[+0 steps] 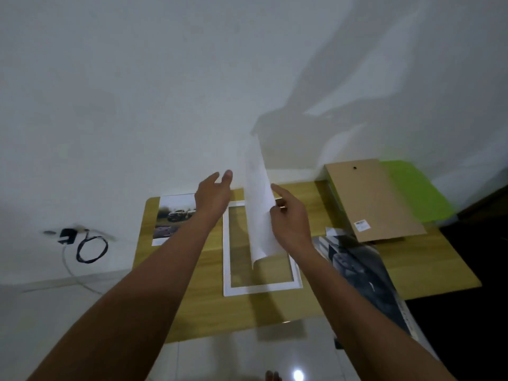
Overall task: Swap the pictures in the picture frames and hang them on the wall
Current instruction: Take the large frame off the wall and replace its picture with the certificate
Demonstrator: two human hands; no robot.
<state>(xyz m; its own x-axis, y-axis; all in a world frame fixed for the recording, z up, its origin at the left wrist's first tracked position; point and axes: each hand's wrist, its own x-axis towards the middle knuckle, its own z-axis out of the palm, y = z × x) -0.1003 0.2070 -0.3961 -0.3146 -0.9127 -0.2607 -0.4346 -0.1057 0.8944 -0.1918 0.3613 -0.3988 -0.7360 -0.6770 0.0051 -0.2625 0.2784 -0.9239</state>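
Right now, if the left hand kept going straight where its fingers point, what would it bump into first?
Probably the white wall; nothing shows in between. The open left hand points just left of the white sheet that the right hand pinches, though depth is unclear.

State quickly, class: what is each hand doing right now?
Left hand: open, holding nothing.
Right hand: pinches the white sheet.

Wooden table, white frame flat, truck photo, brown backing board (on green sheet), dark print
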